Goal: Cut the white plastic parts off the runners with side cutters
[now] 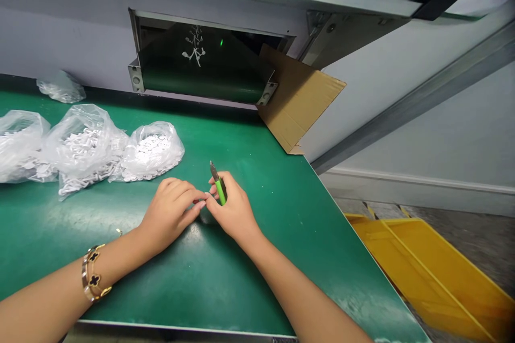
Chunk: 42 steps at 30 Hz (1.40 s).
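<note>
Noted nearest the camera: left forearm [52, 300] at lower left, right forearm [306, 295] at lower right, over green table [209, 300]. Found gripped in right hand [234, 209], centre frame: green-handled tool [220, 193], tip upward. Observed left hand [172, 208] touching right hand with narrowed fingers; unable to confirm anything pinched. Seen at left: plastic bags [89, 116] of white parts [151, 147].

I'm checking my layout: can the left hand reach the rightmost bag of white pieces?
Probably yes: the left hand seems to hold no tool, and the rightmost bag sits just beyond it, with nothing visible between.
</note>
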Motion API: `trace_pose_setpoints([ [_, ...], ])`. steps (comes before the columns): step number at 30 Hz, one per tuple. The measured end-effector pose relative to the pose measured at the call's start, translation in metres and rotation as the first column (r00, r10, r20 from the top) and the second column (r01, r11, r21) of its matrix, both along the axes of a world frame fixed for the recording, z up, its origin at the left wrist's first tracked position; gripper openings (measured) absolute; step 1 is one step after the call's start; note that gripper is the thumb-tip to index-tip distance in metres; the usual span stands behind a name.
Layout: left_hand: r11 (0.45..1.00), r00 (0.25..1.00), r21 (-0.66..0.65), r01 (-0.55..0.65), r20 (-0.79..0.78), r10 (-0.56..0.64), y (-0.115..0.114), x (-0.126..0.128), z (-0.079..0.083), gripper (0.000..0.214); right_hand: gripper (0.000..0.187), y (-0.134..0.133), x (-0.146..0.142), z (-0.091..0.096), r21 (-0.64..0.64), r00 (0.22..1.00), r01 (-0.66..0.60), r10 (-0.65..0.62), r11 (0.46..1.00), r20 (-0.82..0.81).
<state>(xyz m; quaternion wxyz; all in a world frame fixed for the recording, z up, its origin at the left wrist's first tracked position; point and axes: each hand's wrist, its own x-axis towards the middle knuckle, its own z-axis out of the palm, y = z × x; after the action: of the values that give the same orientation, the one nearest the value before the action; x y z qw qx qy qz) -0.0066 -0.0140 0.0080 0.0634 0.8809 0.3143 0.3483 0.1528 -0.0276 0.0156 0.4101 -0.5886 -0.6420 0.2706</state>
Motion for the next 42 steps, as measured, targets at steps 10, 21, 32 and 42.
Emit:
trace_pose_setpoints([
  [10,0.998,1.000,0.067,0.020,0.001,-0.020,-0.001,0.000,0.002,0.008,0.020,0.000,0.000,0.002,0.005,1.000,-0.012,0.012,1.000,0.021],
  [21,0.926,0.964,0.372,0.067,-0.262,0.036,0.000,-0.002,0.005,0.018,0.028,-0.003,-0.002,-0.009,0.152,0.922,-0.052,-0.011,0.987,0.388],
  [32,0.996,0.997,0.066,0.064,-0.053,-0.060,0.006,-0.001,0.000,0.018,0.025,0.004,0.001,-0.011,-0.024,0.985,-0.035,0.039,0.999,0.169],
  [42,0.993,0.990,0.112,0.046,-0.135,-0.031,0.004,0.000,0.001,0.016,0.026,0.002,-0.002,-0.013,-0.027,0.985,-0.045,0.049,0.999,0.165],
])
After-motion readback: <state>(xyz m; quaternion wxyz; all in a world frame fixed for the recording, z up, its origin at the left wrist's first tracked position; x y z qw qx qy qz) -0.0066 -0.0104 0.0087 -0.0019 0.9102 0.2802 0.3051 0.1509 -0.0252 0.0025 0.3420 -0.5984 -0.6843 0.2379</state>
